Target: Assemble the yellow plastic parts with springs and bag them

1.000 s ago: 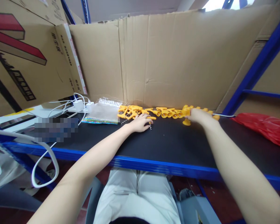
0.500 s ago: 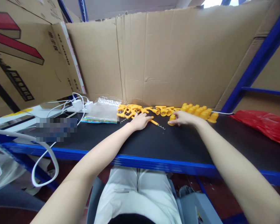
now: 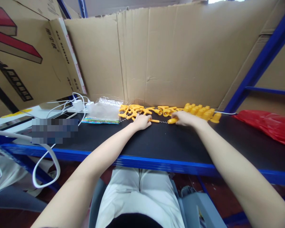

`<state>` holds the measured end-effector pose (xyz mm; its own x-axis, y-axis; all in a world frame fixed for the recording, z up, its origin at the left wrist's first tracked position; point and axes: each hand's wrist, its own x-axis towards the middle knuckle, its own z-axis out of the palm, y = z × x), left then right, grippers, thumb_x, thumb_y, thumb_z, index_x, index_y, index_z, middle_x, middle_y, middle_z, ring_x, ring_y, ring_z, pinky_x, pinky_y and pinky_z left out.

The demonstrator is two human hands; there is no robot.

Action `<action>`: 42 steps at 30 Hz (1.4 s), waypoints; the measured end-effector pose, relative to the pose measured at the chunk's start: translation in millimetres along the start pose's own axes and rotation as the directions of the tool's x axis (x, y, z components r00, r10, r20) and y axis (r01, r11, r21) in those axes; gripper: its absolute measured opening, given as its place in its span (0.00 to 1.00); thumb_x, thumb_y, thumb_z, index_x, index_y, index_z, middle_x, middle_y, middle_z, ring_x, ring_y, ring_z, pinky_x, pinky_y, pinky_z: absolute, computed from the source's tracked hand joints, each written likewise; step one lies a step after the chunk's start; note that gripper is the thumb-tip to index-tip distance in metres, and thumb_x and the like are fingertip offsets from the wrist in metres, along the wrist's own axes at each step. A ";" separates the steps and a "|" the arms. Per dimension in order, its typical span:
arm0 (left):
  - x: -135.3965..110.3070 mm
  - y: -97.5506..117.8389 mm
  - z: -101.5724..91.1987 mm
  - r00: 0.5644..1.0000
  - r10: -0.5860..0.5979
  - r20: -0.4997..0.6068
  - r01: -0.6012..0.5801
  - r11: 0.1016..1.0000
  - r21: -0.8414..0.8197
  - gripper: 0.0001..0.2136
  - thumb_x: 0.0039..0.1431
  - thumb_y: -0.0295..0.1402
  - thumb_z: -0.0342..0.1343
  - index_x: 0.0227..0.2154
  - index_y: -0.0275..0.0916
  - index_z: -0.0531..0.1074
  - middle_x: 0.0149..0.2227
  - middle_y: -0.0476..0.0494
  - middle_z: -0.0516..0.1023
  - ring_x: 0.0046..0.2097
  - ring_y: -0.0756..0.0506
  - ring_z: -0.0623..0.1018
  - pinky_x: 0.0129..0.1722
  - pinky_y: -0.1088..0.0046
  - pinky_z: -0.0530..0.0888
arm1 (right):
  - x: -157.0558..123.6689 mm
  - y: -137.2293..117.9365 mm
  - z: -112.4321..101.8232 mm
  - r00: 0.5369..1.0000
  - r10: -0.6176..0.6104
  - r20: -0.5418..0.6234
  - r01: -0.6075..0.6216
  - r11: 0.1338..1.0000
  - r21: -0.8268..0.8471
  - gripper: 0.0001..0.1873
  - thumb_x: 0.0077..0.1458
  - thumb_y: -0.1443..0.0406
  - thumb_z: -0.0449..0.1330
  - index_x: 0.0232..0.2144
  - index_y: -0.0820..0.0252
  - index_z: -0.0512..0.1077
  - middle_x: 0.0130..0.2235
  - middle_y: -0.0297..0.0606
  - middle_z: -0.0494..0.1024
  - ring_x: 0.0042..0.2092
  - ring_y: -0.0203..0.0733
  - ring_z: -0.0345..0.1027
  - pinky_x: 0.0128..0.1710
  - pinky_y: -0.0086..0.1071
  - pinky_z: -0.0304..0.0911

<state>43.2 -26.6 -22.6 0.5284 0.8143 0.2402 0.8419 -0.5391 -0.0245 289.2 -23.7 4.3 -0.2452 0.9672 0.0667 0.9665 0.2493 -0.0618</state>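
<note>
My left hand [image 3: 142, 122] is closed on a yellow-handled corkscrew [image 3: 155, 120], which lies low over the black table with its metal spiral pointing right. In my right hand [image 3: 183, 118] is a yellow bell-shaped cap [image 3: 172, 121], tipped on its side and level with the spiral. A small gap shows between the spiral's tip and the cap, as far as I can tell; fingers cover part of both pieces. Behind my left hand lies a pile of yellow T-handled corkscrews [image 3: 132, 110]. Several upright yellow caps [image 3: 199, 111] stand in rows beyond my right hand.
Between pile and rows lie yellow pieces with funnel-like ends [image 3: 165, 113]. Clear plastic bags [image 3: 104, 111] rest left of the pile; white chargers and cables [image 3: 78, 105] are farther left. A red plastic bag [image 3: 263, 125] lies at right. Cardboard [image 3: 180, 57] walls the back.
My right hand has turned the yellow cap from upright onto its side and brought it in line with the spiral. The corkscrew now lies straighter, pointing right. The view has shifted slightly.
</note>
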 end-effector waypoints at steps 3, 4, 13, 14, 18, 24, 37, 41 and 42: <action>-0.2 -0.8 1.4 1.000 0.005 -0.019 -0.006 1.000 -0.020 0.14 0.57 0.33 0.44 0.44 0.39 0.68 0.40 0.40 0.77 0.44 0.38 0.75 0.49 0.55 0.64 | 1.4 2.2 2.0 0.999 -0.032 0.028 0.032 0.999 0.012 0.12 0.43 0.71 0.61 0.34 0.56 0.71 0.38 0.39 0.76 0.39 0.47 0.70 0.38 0.36 0.64; -0.3 -1.1 1.9 1.000 0.009 -0.024 -0.010 1.000 -0.028 0.14 0.57 0.33 0.44 0.44 0.39 0.68 0.40 0.39 0.77 0.44 0.38 0.75 0.49 0.55 0.64 | 2.1 3.6 2.6 0.999 -0.027 0.020 0.027 1.000 0.008 0.12 0.43 0.71 0.61 0.33 0.56 0.71 0.37 0.39 0.76 0.39 0.48 0.70 0.38 0.37 0.64; -1.0 -2.4 2.3 0.998 -0.020 -0.068 0.013 0.995 -0.103 0.14 0.57 0.33 0.45 0.44 0.39 0.68 0.39 0.39 0.77 0.43 0.38 0.75 0.50 0.53 0.62 | 3.1 5.9 1.2 0.996 -0.022 -0.091 0.037 0.984 0.174 0.12 0.37 0.66 0.68 0.29 0.57 0.72 0.35 0.41 0.77 0.39 0.52 0.70 0.41 0.41 0.63; -1.2 -2.3 1.7 0.997 -0.025 -0.071 0.017 0.994 -0.105 0.14 0.57 0.33 0.45 0.44 0.39 0.68 0.39 0.40 0.77 0.43 0.38 0.75 0.50 0.53 0.61 | 2.2 4.4 -0.3 0.995 -0.032 -0.096 0.049 0.983 0.179 0.12 0.38 0.66 0.68 0.30 0.56 0.73 0.36 0.40 0.77 0.40 0.51 0.70 0.42 0.41 0.63; -2.5 -1.9 -0.4 0.997 -0.029 -0.077 0.020 0.994 -0.110 0.14 0.57 0.32 0.45 0.44 0.39 0.68 0.37 0.40 0.77 0.43 0.39 0.75 0.50 0.53 0.61 | -0.9 3.0 -5.8 0.998 -0.021 -0.067 0.029 0.992 0.127 0.12 0.40 0.69 0.65 0.32 0.56 0.73 0.38 0.40 0.77 0.41 0.51 0.70 0.42 0.40 0.64; -2.5 -3.2 0.3 0.996 -0.021 -0.085 0.013 0.995 -0.101 0.14 0.57 0.32 0.44 0.44 0.39 0.68 0.38 0.40 0.78 0.43 0.39 0.75 0.49 0.53 0.61 | -0.8 6.2 -6.3 0.994 -0.021 -0.109 0.039 0.986 0.163 0.14 0.40 0.69 0.65 0.34 0.57 0.74 0.39 0.39 0.77 0.41 0.49 0.71 0.41 0.37 0.64; -5.1 -8.8 -5.1 0.968 -0.019 -0.250 -0.023 0.986 -0.166 0.16 0.58 0.34 0.47 0.48 0.41 0.66 0.40 0.42 0.76 0.43 0.42 0.74 0.45 0.64 0.66 | -2.2 -20.1 3.3 0.956 -0.149 -0.253 0.219 0.936 0.275 0.17 0.46 0.62 0.63 0.41 0.57 0.74 0.39 0.36 0.78 0.39 0.43 0.71 0.40 0.35 0.65; -5.0 -15.6 -5.1 0.961 -0.051 -0.270 -0.034 0.953 -0.301 0.15 0.56 0.36 0.50 0.46 0.40 0.68 0.29 0.48 0.74 0.33 0.47 0.73 0.37 0.71 0.68 | 1.8 -19.2 7.9 0.941 -0.160 -0.298 0.255 0.914 0.316 0.18 0.46 0.63 0.62 0.42 0.58 0.74 0.42 0.38 0.77 0.42 0.43 0.70 0.44 0.37 0.64; -5.0 -17.0 -4.7 0.958 -0.057 -0.282 -0.039 0.945 -0.324 0.15 0.55 0.36 0.51 0.45 0.40 0.68 0.27 0.49 0.73 0.31 0.48 0.73 0.36 0.72 0.68 | 2.8 -19.4 8.4 0.934 -0.171 -0.312 0.271 0.910 0.313 0.18 0.47 0.63 0.62 0.42 0.58 0.73 0.42 0.38 0.76 0.43 0.43 0.70 0.44 0.37 0.64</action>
<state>25.8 -22.5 -18.9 0.4274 0.7501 0.5048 0.7396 -0.6111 0.2819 269.1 -25.3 -2.6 -0.3701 0.8459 0.3840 0.7893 0.5044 -0.3502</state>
